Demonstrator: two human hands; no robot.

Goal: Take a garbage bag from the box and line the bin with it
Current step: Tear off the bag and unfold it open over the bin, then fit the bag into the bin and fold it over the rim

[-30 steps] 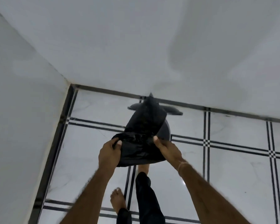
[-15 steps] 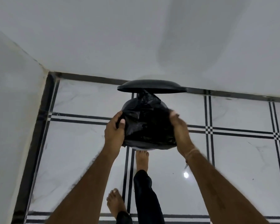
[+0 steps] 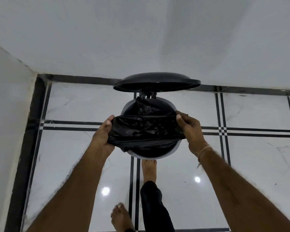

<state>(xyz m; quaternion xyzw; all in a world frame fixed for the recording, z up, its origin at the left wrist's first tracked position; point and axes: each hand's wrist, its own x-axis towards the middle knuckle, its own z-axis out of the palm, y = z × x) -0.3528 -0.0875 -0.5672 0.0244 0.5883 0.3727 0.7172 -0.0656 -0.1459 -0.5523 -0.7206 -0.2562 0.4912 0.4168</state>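
A black garbage bag [image 3: 146, 129] is stretched wide over the mouth of a round grey pedal bin [image 3: 172, 152] on the floor. My left hand [image 3: 104, 136] grips the bag's left edge and my right hand [image 3: 191, 129] grips its right edge. Part of the bag hangs down inside the bin at the back. The bin's black lid [image 3: 156, 81] stands raised behind it. My right foot [image 3: 149, 169] rests at the bin's front base. The bag box is not in view.
The bin stands near a white wall [image 3: 141, 39], with a second wall [image 3: 7, 114] to the left forming a corner. The floor [image 3: 241, 164] is glossy white tile with black lines. My left foot [image 3: 120, 216] stands further back.
The bin lid has swung up fully. My hands have pulled apart, spreading the bunched bag wide across the bin's opening, and the grey rim now shows.
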